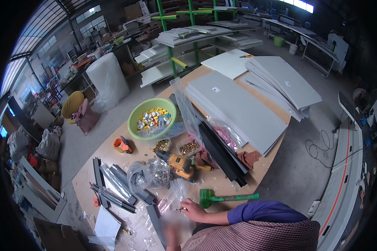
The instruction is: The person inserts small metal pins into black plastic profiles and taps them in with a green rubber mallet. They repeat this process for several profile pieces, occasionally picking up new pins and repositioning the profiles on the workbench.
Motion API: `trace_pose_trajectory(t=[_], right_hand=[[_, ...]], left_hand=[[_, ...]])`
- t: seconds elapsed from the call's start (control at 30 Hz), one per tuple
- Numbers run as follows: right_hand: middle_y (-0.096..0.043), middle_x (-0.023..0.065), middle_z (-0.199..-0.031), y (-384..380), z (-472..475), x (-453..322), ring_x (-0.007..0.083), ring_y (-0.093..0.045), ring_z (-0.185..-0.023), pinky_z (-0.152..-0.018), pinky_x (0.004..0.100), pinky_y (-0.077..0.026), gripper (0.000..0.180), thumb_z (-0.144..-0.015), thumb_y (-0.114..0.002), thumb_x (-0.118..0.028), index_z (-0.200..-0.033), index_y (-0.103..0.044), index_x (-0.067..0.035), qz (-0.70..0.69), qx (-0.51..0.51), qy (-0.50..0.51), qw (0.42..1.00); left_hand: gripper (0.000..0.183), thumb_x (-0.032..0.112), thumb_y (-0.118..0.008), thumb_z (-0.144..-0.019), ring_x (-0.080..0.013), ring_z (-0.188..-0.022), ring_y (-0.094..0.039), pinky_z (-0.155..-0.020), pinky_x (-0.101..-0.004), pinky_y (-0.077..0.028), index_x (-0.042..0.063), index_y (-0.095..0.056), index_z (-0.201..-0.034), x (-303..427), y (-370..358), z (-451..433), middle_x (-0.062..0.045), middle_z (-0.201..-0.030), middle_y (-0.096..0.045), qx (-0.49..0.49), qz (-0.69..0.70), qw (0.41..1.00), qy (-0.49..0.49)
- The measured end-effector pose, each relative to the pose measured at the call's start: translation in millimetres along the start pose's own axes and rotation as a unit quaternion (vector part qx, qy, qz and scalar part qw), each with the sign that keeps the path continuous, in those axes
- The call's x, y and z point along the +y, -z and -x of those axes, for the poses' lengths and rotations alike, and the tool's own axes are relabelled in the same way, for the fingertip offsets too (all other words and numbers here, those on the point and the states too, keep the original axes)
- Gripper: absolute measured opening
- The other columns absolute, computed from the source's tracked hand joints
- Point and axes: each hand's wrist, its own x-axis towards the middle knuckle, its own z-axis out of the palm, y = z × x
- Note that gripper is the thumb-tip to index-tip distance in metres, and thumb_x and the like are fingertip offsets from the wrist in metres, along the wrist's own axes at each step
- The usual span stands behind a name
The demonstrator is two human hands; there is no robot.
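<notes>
My right hand (193,211) pinches a small dark metal piece (178,209) between thumb and fingertips; its exact kind is too small to tell. A blurred patch hides most of my left hand (172,232), which is beside a dark grey profile strip (154,216) at the front of the table; its grip is not visible. Clear plastic bags (179,188) lie just beyond my right hand. Near that wrist rests a green mallet (205,198), its handle pointing right. A yellow and black cordless drill (177,163) lies farther back beside a bag of small metal fittings (159,174).
A green basin (152,119) holds yellow and white plastic parts. Long black profiles (221,150) lie beside stacked grey panels (238,106). An orange tape dispenser (122,145), brass fittings in a tub (189,148), and a white sheet (107,224) are also on the table.
</notes>
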Motion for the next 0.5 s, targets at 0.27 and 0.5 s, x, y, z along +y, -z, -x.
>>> trace_pose_trajectory(t=[0.27, 0.5], right_hand=[[-0.059, 0.0122, -0.109, 0, -1, -7, 0.0327, -0.062, -0.099, -0.084, 0.0402, -0.051, 0.016, -0.09, -0.063, -0.017, -0.1, -0.062, -0.006, -0.031, -0.08, -0.036, 0.996], [-0.058, 0.0153, -0.109, 14, 6, -31, 0.0357, -0.061, -0.101, -0.087, 0.0418, -0.049, 0.022, -0.089, -0.057, -0.011, -0.111, -0.061, -0.005, -0.052, -0.126, 0.052, 0.989]], left_hand=[[0.049, 0.01, -0.062, -0.094, -0.0226, -0.109, -0.06, -0.093, -0.0341, -0.048, -0.005, -0.048, -0.139, 82, 0, 18, -0.018, -0.134, -0.056, 0.029, -0.02, 0.993, -0.109], [0.03, 0.009, -0.06, -0.097, -0.0147, -0.092, -0.063, -0.076, -0.0269, -0.052, 0.0, -0.057, -0.126, 97, -3, 30, -0.009, -0.112, -0.065, 0.038, 0.025, 0.988, -0.151]])
